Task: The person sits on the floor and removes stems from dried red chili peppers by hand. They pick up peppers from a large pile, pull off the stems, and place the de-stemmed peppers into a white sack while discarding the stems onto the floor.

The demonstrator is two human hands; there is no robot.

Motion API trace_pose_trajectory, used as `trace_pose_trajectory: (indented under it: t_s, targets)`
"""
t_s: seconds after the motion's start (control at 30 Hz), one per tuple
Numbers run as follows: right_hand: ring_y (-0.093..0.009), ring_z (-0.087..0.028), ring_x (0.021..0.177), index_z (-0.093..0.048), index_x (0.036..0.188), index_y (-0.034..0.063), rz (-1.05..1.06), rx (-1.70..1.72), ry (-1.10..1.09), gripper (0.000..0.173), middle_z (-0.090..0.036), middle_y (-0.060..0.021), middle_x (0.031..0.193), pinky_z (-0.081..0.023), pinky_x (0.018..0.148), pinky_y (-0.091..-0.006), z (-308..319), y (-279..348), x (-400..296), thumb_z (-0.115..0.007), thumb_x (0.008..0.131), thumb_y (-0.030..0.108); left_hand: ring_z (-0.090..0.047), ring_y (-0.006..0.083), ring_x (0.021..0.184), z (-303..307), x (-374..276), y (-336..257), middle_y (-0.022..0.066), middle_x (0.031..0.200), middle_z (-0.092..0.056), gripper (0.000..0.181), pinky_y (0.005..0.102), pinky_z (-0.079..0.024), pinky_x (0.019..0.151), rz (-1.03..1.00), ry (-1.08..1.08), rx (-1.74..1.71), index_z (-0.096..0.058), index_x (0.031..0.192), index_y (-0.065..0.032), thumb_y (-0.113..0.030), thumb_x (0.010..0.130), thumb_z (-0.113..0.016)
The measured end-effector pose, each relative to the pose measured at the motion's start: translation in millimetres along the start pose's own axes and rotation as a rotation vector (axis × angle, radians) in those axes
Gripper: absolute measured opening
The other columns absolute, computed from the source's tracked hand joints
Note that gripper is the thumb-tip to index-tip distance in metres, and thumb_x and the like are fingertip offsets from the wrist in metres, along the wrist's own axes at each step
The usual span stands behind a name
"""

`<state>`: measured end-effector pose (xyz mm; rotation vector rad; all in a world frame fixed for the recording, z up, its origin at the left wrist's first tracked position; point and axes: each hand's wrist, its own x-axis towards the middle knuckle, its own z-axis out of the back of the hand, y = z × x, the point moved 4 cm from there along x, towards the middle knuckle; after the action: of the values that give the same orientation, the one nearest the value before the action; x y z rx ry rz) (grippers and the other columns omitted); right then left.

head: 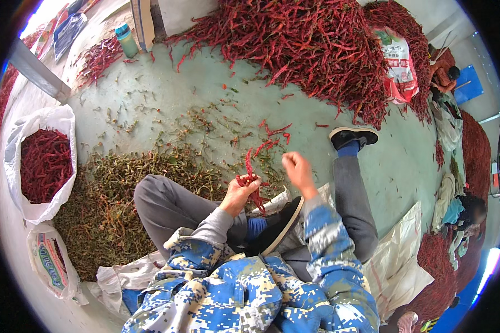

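A small bunch of dried red chili peppers (pixel 248 163) is held in my left hand (pixel 238 195), above my crossed leg. One pepper points up out of the grip and others hang below it. To its right, my right hand (pixel 298 170) is raised with its fingers curled closed, and nothing shows between them. Just beyond my hands, a few loose red chilies (pixel 276 130) lie on the green floor. Plucked chili stems (pixel 200 120) are scattered around them. A thick heap of green-brown stems (pixel 104 208) spreads left of my bent knee.
A large chili pile (pixel 300 45) rises ahead, with a printed sack (pixel 401 68) on its right side. An open white sack of chilies (pixel 46 166) stands at left. A bottle (pixel 126 41) sits near a post. People (pixel 466 212) sit at far right beside more chilies.
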<state>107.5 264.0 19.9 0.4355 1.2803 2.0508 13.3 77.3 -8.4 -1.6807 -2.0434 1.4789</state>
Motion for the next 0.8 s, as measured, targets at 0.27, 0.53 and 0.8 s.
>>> trace_pose_trajectory:
  t_s: [0.27,0.53,0.8]
  targets:
    - [-0.035,-0.058,0.087,-0.059,0.094,0.0071,0.090,-0.765,-0.067,0.021,-0.062,-0.0132,0.087,-0.048,0.074,-0.0452,0,-50,116,-0.067,0.077,0.018,-0.058,0.0103,0.067,-2,4,1,0.0059,0.087,-0.066,0.023,0.0256,-0.050,0.062,0.011,0.048,-0.048,-0.059,0.103,-0.0031,-0.020,0.088,-0.064]
    - [-0.008,-0.054,0.070,-0.059,0.094,0.0027,-0.124,0.373,0.175,0.014,-0.060,-0.0012,0.076,-0.044,0.064,-0.0241,-9,-23,25,-0.064,0.087,0.014,-0.060,0.0098,0.072,-4,2,-1,0.0028,0.085,-0.064,0.033,0.0252,-0.048,0.060,0.008,0.012,-0.007,-0.058,0.116,-0.0019,-0.018,0.088,-0.064]
    - [-0.007,-0.056,0.078,-0.066,0.094,0.0005,-0.143,0.551,0.068,0.013,-0.065,-0.0017,0.086,-0.046,0.069,-0.0231,-46,15,-73,-0.066,0.087,0.011,-0.056,0.0066,0.073,-14,-7,0,-0.0006,0.084,-0.065,0.019,0.0247,-0.047,0.062,-0.008,0.213,0.102,-0.067,0.102,-0.0014,-0.011,0.085,-0.067]
